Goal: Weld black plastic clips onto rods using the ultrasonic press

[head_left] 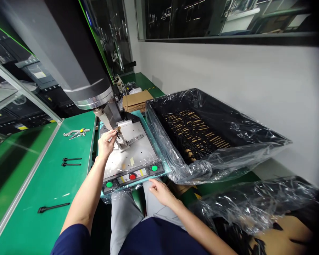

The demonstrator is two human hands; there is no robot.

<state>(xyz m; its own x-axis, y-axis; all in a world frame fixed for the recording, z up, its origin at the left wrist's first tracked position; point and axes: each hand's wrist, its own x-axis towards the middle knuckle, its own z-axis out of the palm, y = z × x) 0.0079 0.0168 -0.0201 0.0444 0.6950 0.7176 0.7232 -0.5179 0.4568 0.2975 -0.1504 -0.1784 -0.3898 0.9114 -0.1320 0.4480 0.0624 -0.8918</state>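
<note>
My left hand (106, 142) is closed, thumb and fingers pinching a small black part (118, 134) at the metal fixture (123, 140) under the machine head. Most of that part is hidden by my fingers and the fixture, so its full shape does not show. The fixture stands on a metal base plate (140, 152). Its front panel carries green buttons (154, 168) and a red button (132, 176). By the panel's front edge, above my thigh, my right hand (161, 192) is open and empty with its fingers stretched out.
Black rod-like parts with thick heads (53, 208) lie on the green table (77, 184), near some metal tools (76, 133). On the right stands a plastic-lined bin (218, 106) holding many black parts. Cardboard (138, 98) sits behind the machine. Plastic wrap (255, 198) covers things at lower right.
</note>
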